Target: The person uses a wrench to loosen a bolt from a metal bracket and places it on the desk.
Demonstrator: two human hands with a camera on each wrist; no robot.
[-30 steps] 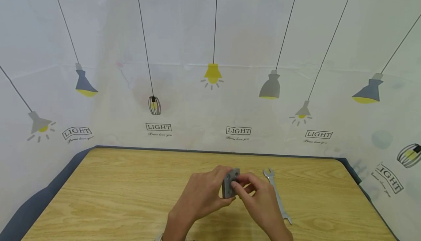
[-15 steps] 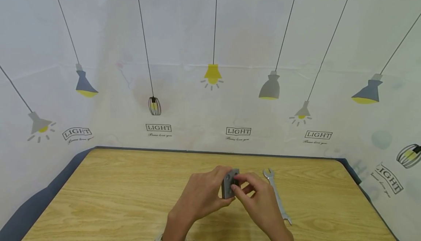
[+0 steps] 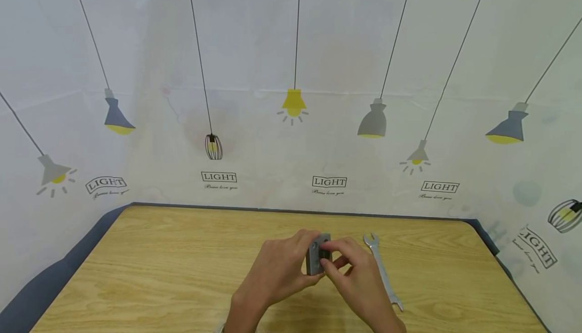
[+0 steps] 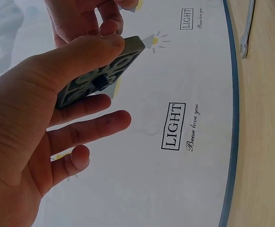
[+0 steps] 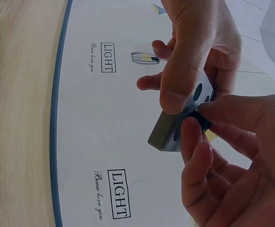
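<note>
- A gray block (image 3: 312,262) with round holes is held up over the near middle of the table (image 3: 159,257).
- The left hand (image 3: 279,267) grips its left side.
- From the right, the right hand (image 3: 359,275) pinches a small dark piece (image 5: 202,123) at the block's face.
- A silver wrench (image 3: 385,276) lies right of the hands.
- Beyond the table's far edge hangs a lamp-printed sheet (image 3: 254,35).
</note>
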